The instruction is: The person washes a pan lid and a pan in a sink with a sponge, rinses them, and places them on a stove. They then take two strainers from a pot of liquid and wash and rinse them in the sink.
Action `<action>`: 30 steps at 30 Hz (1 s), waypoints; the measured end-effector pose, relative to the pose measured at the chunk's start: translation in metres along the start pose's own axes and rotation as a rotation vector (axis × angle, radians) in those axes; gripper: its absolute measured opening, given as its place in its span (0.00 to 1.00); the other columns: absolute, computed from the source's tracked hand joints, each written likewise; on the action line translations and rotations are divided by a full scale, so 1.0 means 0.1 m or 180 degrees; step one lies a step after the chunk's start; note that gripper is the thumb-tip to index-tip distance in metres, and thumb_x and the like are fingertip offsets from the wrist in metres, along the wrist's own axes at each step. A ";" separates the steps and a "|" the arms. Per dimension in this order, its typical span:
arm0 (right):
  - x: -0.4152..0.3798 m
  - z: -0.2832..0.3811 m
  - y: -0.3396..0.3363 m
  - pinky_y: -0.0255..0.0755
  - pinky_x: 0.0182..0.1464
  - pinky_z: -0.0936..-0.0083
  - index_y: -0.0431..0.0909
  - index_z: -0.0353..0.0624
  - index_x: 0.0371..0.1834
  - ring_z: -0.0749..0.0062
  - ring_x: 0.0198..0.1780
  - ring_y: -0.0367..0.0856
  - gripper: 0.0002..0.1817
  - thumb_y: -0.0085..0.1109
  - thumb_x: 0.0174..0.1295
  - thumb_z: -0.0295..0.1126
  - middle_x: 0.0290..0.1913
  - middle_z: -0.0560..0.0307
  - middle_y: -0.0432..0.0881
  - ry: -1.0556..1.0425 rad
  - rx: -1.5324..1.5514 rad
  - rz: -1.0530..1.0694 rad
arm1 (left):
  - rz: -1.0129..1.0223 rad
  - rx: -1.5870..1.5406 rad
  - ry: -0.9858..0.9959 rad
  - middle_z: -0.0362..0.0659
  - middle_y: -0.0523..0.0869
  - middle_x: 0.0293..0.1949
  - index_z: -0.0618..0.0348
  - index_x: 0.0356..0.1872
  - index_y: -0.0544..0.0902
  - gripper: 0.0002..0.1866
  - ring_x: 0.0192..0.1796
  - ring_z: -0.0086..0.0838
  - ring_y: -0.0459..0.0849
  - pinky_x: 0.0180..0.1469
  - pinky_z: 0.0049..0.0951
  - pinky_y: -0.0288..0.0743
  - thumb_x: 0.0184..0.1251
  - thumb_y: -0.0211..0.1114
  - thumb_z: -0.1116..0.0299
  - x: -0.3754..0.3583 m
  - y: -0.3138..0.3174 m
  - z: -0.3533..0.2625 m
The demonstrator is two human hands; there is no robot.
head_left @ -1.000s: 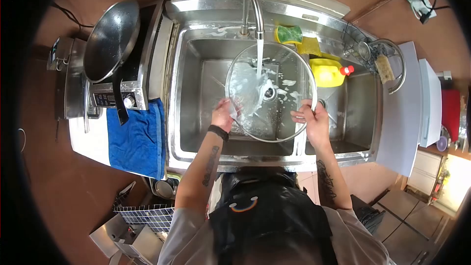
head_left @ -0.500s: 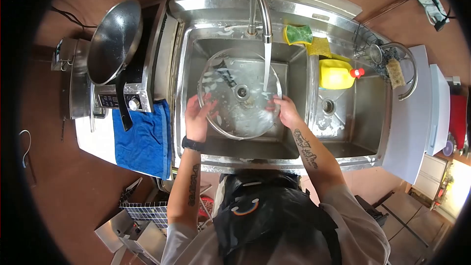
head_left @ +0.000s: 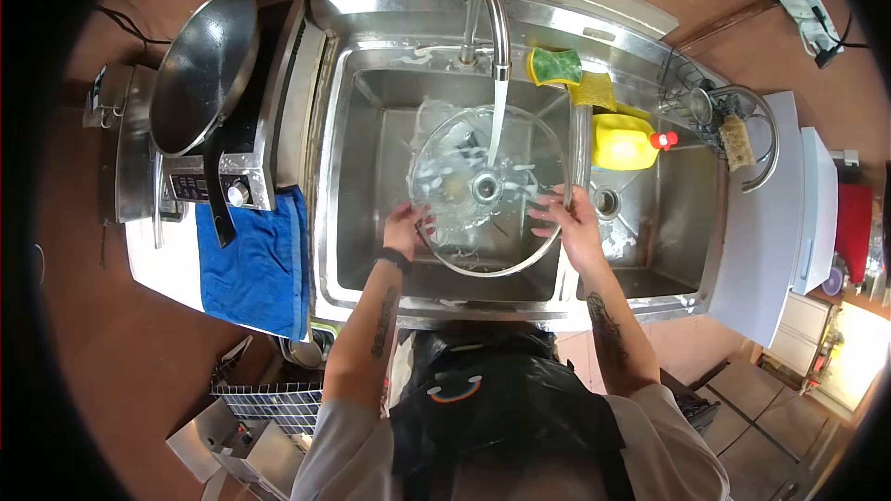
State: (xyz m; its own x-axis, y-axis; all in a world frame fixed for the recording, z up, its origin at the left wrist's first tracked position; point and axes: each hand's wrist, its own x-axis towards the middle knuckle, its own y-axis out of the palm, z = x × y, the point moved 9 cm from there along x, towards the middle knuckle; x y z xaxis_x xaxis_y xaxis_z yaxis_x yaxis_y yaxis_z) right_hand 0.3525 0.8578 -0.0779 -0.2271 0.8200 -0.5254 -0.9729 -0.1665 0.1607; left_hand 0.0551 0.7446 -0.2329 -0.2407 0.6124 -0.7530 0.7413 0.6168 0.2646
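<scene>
A round clear glass pot lid (head_left: 497, 232) with a metal rim is held over the left sink basin (head_left: 362, 158). My left hand (head_left: 406, 228) grips its lower left rim, fingers curled to the edge. On the right side, my right hand (head_left: 574, 223) is closed around the rim near the divider between the basins. Water from the curved faucet (head_left: 501, 32) pours onto the glass and splashes over it. Through the lid the drain shows, blurred by water.
Behind the basins lie a green and yellow sponge (head_left: 555, 66) and a yellow scouring pad (head_left: 592, 89). A yellow bottle (head_left: 624, 142) with a red cap lies by the right basin. Leftward are a frying pan (head_left: 206, 74) on a cooktop and a blue towel (head_left: 252, 264).
The glass lid and both my hands have shifted right within the basin. The lid's right edge now reaches the divider, and the water stream lands nearer its upper middle.
</scene>
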 end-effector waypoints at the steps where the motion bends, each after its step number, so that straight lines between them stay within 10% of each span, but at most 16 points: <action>1: -0.06 0.05 0.00 0.84 0.42 0.63 0.63 0.42 0.58 0.55 0.50 0.86 0.14 0.48 0.72 0.24 0.51 0.46 0.80 -0.0134 -0.0134 0.0008 | 0.0112 0.0078 0.0037 0.45 0.85 0.47 0.61 0.52 0.78 0.14 0.43 0.36 0.87 0.39 0.36 0.82 0.66 0.65 0.74 0.02 0.07 -0.04; 11: 0.62 -1.13 -0.03 0.83 0.37 0.63 0.68 0.41 0.53 0.55 0.39 0.86 0.13 0.53 0.68 0.26 0.41 0.50 0.80 0.0506 0.0860 -0.0253 | 0.0645 0.0022 0.1427 0.45 0.83 0.56 0.55 0.56 0.76 0.14 0.52 0.39 0.85 0.49 0.39 0.82 0.70 0.61 0.75 -0.66 0.41 -1.53; 17: 0.88 -1.06 0.17 0.83 0.34 0.60 0.67 0.38 0.53 0.54 0.37 0.86 0.14 0.54 0.69 0.29 0.41 0.48 0.81 0.1002 0.0799 -0.0156 | 0.0047 0.0455 0.1506 0.42 0.82 0.58 0.56 0.58 0.75 0.16 0.55 0.37 0.85 0.46 0.36 0.82 0.71 0.61 0.73 -1.05 0.19 -1.41; 24: 0.55 -0.09 0.48 0.84 0.40 0.64 0.68 0.41 0.53 0.60 0.42 0.87 0.12 0.52 0.68 0.22 0.48 0.45 0.83 -0.0244 -0.0053 0.0368 | -0.0312 0.0435 0.0478 0.44 0.81 0.51 0.58 0.63 0.72 0.23 0.46 0.29 0.83 0.43 0.30 0.79 0.66 0.63 0.74 -0.03 -0.62 -0.05; 30: 0.16 0.35 0.88 0.83 0.43 0.64 0.72 0.41 0.49 0.49 0.40 0.85 0.12 0.54 0.62 0.21 0.47 0.44 0.84 -0.2169 -0.2862 -0.0070 | 0.0567 -0.0985 0.0141 0.50 0.75 0.59 0.69 0.69 0.62 0.38 0.61 0.42 0.77 0.63 0.49 0.69 0.69 0.66 0.53 -0.30 0.93 -0.67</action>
State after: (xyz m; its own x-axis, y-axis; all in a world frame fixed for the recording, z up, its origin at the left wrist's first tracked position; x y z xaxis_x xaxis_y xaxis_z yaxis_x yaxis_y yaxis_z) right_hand 0.2648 0.8754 -0.0432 -0.4057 0.9096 0.0892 -0.7174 -0.2565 -0.6477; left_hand 0.0891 0.8166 -0.1456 -0.1567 0.7404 -0.6536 0.5509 0.6148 0.5644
